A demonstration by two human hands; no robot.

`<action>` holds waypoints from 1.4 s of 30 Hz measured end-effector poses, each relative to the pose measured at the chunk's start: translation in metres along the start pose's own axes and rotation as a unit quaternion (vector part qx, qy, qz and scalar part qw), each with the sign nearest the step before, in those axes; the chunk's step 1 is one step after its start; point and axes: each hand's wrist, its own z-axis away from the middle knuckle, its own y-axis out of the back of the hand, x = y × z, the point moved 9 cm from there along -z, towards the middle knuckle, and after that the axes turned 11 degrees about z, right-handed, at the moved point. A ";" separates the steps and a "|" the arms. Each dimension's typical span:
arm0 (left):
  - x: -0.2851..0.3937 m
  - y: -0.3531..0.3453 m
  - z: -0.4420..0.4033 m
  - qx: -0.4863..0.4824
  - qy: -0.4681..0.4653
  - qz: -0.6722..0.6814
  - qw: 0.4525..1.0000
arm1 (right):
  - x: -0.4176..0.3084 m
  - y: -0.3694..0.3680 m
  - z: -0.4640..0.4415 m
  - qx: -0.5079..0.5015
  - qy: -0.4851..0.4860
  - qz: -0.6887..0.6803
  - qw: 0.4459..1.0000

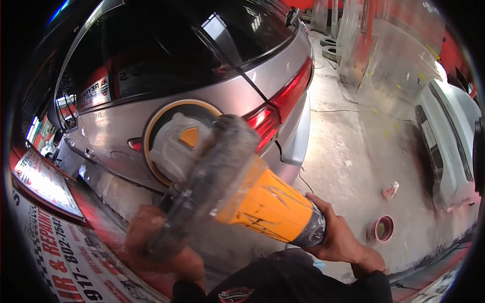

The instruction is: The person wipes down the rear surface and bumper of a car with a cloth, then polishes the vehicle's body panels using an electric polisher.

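An orange and black power polisher (pixel 275 204) fills the middle of the view, its round pad (pixel 147 134) in front of the silver car's rear side panel (pixel 118 121). Whether the pad touches the paint is hard to tell. My right hand (pixel 336 235) is wrapped round the dark rear end of the tool. On the other side, my left hand (pixel 151 237), blurred, grips the black side handle (pixel 169 227). The red tail light (pixel 270 118) is just beyond the polisher's head.
A white bumper (pixel 447 146) stands at the right. On the floor are a pink-rimmed bucket (pixel 382 229), a small bottle (pixel 390 190), a cable (pixel 336 110) and tires (pixel 329 53). Printed signs (pixel 65 252) line the lower left. Plastic sheeting (pixel 389 45) hangs at the back right.
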 end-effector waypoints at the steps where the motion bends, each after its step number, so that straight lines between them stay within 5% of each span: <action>1: 0.012 -0.024 -0.001 -0.038 -0.016 0.051 0.998 | 0.012 -0.001 0.009 0.038 0.002 -0.009 0.999; 7: 0.062 -0.136 0.027 -0.190 -0.077 0.102 0.973 | 0.096 -0.011 0.061 0.141 -0.023 -0.084 0.986; 13: 0.090 -0.192 0.099 -0.357 -0.041 0.132 0.924 | 0.190 -0.063 0.095 0.162 -0.057 -0.186 0.968; 26: 0.052 -0.186 0.211 -0.451 0.020 0.101 0.886 | 0.267 -0.189 0.117 0.090 -0.148 -0.275 0.946; 42: 0.031 -0.233 0.195 -0.441 -0.067 0.142 0.884 | 0.250 -0.199 0.084 0.185 -0.201 -0.317 0.908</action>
